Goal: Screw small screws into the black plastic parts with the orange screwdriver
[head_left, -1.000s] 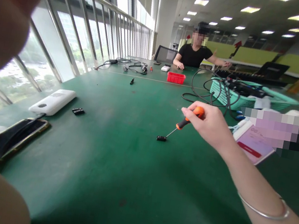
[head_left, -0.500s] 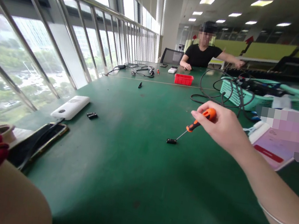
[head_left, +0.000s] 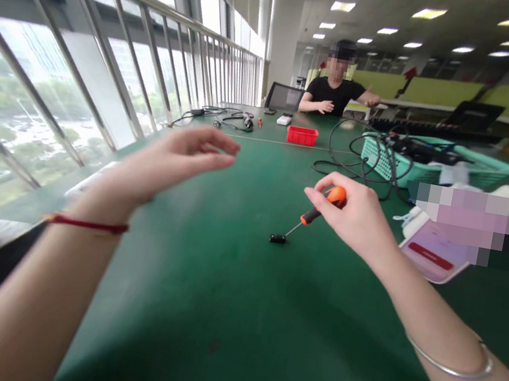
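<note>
My right hand (head_left: 349, 214) is closed on an orange-and-black screwdriver (head_left: 311, 216), which slants down to the left. Its tip meets, or nearly meets, a small black block-shaped part (head_left: 277, 239) lying on the green table (head_left: 198, 286). My left hand (head_left: 176, 157), somewhat blurred, hovers over the table's left side with thumb and fingers apart and nothing between them. It stands well to the left of the black part. Whatever lies behind the left hand and forearm is hidden.
A red tray (head_left: 302, 136) sits farther back, with cables (head_left: 235, 119) to its left. At the right are a teal basket (head_left: 491, 172) with looped cords and a pink-screened phone (head_left: 440, 253). A metal railing (head_left: 138, 38) runs along the left. A person (head_left: 333, 93) sits at the far end.
My left hand has swung up and forward into view, covering the left side. The view has shifted slightly. My right hand keeps the screwdriver at the black part.
</note>
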Tool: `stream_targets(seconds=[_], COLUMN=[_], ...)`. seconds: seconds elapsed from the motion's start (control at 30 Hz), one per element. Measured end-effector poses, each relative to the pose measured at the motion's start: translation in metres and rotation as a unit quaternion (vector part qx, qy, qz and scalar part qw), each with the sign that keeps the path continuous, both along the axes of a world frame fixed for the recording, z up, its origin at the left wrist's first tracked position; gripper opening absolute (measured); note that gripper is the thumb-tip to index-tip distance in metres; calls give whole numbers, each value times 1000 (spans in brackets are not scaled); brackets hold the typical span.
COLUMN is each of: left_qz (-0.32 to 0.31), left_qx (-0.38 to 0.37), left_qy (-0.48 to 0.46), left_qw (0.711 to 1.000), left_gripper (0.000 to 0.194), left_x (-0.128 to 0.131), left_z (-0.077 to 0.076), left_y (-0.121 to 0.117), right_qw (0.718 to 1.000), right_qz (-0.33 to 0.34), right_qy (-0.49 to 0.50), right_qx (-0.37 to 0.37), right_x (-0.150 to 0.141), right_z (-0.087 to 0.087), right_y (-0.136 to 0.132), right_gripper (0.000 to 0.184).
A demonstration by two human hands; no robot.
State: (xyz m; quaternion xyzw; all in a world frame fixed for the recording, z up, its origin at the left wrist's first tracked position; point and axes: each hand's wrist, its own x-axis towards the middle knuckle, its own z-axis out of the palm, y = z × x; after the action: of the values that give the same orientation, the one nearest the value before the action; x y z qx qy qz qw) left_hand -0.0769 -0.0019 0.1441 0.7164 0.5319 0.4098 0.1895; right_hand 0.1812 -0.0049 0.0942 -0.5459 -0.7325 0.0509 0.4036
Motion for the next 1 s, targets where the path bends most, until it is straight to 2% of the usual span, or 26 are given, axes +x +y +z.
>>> stream_targets(seconds=[0.1, 0.2, 0.27, 0.33, 0.43, 0.63, 0.7, 0.77, 0.87, 1.0], left_qz=[-52, -65, -71, -75, -88, -94, -92, -97, -103, -106], left_qx=[-126, -114, -102, -87, -60, -49, -46, -44, -43, -46], left_qy=[40, 41, 34, 34, 53, 54, 52, 53, 60, 63], left_qw=[990, 991, 992, 993, 993, 993, 993, 993, 992, 991], left_gripper=[26, 28, 28, 24, 17, 12, 11, 12, 13, 13], left_x=[32, 58, 65, 67, 65, 64, 64, 64, 64, 63], left_z=[-61, -114, -132, -140, -141, -143, -144, -145, -145, -145], left_y=[8, 16, 17, 16, 15, 15, 16, 17, 18, 18], right_qw=[999, 996, 995, 996, 997, 987, 980, 981, 985, 979], right_qz=[13, 43, 48, 26, -15, 29, 37, 14, -34, 11], right_qy=[31, 73, 85, 78, 68, 158, 193, 194, 166, 200], right_qx=[-14, -30, -37, -33, -19, -8, -13, -23, -33, -49], right_x=[0, 1, 0, -2, -5, -4, -2, 0, 2, 5], right_z=[-2, -5, -6, -7, -7, -17, -23, -29, -35, -42], right_y=[1, 3, 3, 2, -1, -7, -10, -15, -24, -30], right_gripper=[16, 26, 27, 24, 29, 19, 27, 36, 33, 25])
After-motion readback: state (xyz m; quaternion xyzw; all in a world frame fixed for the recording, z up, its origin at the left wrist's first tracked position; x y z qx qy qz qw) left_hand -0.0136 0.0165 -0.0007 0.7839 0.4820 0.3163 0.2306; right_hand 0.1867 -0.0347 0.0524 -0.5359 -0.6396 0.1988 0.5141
